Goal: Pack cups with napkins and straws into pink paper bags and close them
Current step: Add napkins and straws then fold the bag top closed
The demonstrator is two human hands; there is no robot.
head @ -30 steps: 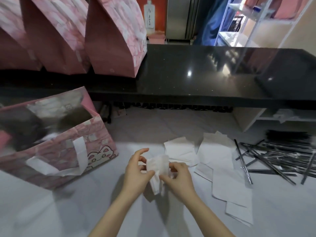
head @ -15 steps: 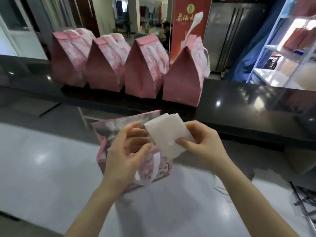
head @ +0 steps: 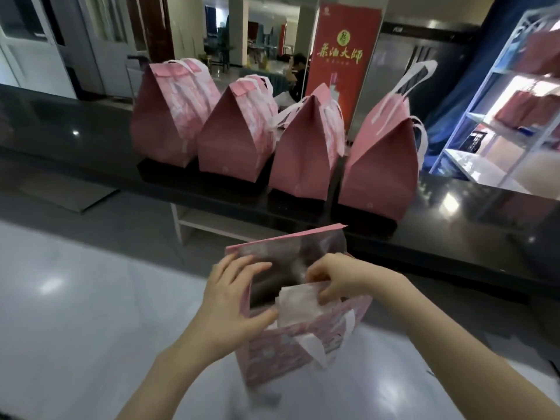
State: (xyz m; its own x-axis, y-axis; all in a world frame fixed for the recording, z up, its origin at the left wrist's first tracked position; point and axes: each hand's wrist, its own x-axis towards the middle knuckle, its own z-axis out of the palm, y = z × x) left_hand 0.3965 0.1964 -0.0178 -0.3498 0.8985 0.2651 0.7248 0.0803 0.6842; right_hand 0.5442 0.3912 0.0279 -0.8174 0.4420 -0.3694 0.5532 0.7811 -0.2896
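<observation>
An open pink paper bag (head: 272, 356) with white handles stands on the white table in front of me. My left hand (head: 230, 301) grips the bag's left edge, thumb on the near wall. My right hand (head: 330, 281) pinches a folded white napkin (head: 298, 304) at the bag's mouth, the napkin lying partly inside against the near wall. The bag's inside is dark and blurred, so I cannot tell what it holds.
Several closed pink bags (head: 306, 147) stand in a row on the black counter (head: 472, 219) beyond the table. A red sign (head: 342, 56) stands behind them. A blue-framed shelf (head: 491, 116) is at the right. White table surface (head: 91, 313) lies to the left.
My view swung from the napkins and straws up to the bag. Both hands carried the napkin from above the bag down into its mouth, and my left hand took the bag's edge.
</observation>
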